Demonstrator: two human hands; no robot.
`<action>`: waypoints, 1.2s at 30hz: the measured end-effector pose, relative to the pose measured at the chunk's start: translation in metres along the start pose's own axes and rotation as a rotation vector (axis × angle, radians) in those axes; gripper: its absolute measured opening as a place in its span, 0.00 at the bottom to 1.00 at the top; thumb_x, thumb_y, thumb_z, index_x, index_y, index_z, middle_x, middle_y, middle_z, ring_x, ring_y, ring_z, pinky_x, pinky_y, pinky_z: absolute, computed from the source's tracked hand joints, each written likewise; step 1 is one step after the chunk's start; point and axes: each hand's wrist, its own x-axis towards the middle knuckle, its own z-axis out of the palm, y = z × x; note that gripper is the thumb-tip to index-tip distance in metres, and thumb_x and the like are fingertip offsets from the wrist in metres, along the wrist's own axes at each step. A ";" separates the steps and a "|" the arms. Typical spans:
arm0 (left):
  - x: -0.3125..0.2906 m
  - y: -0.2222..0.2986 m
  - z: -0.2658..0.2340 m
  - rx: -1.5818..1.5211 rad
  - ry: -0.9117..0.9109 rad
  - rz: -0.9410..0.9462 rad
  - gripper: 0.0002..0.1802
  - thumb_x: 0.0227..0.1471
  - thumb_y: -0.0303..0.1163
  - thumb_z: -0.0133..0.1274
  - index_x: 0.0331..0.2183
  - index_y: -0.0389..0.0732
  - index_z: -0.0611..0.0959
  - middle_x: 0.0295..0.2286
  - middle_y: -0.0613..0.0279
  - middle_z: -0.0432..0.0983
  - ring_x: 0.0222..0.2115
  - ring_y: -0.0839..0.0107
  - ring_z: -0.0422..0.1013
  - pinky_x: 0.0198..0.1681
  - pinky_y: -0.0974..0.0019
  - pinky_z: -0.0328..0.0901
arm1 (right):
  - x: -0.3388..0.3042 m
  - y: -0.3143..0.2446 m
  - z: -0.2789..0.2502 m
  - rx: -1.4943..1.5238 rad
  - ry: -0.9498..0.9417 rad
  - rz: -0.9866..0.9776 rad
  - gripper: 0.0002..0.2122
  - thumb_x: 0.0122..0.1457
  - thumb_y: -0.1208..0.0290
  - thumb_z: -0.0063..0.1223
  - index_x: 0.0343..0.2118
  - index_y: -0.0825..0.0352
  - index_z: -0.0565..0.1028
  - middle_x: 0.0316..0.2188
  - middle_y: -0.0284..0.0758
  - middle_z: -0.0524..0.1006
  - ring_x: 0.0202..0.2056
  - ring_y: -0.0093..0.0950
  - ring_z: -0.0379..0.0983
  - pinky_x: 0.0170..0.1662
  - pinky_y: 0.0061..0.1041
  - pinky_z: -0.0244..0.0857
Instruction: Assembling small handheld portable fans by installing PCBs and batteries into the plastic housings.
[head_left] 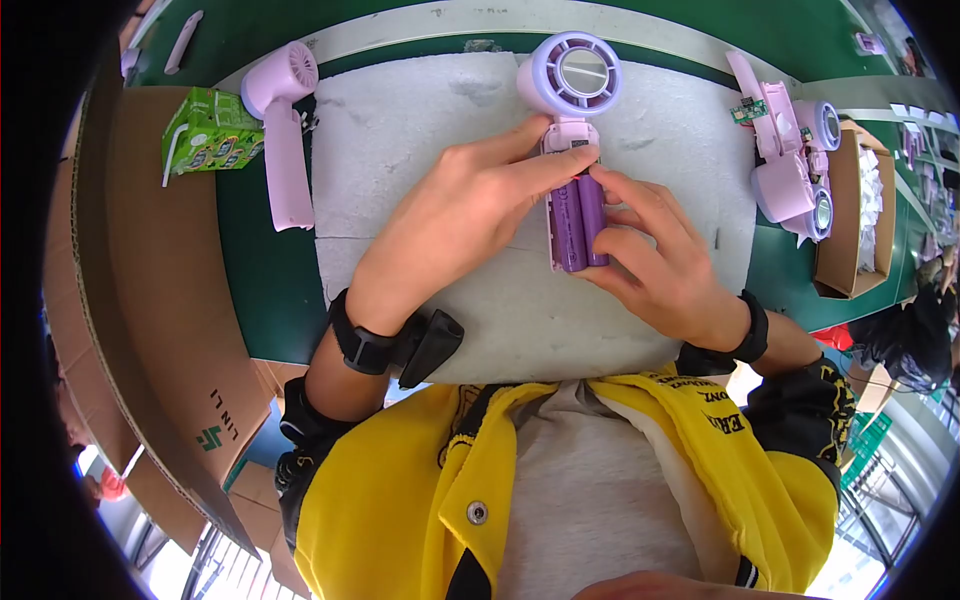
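Note:
A lilac handheld fan (526, 88) lies on the white foam mat, its round head pointing away from me and its handle opened up. Two purple battery cells (568, 228) sit side by side in the handle shell. My left hand (470, 195) is closed on the upper handle, its index finger pressing just below the fan's neck and partly hiding what is there. My right hand (662, 250) grips the handle's right side, thumb near the lower end of the cells and index fingertip by their top. A bit of red wire shows between the fingertips.
Another lilac fan (288, 165) lies at the left against a green drink carton (215, 130). Several opened fan parts (785, 165), with a circuit board, are piled at the right beside a small cardboard box (848, 255). A large cardboard box (170, 260) stands along the left edge.

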 end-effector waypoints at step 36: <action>0.000 0.005 0.002 -0.447 -0.090 -0.309 0.34 0.36 0.13 0.64 0.50 0.41 0.81 0.55 0.49 0.69 0.33 0.79 0.73 0.38 0.72 0.72 | 0.010 0.017 -0.001 0.317 -0.049 0.084 0.19 0.36 0.82 0.71 0.26 0.64 0.67 0.47 0.39 0.63 0.30 0.25 0.64 0.36 0.25 0.64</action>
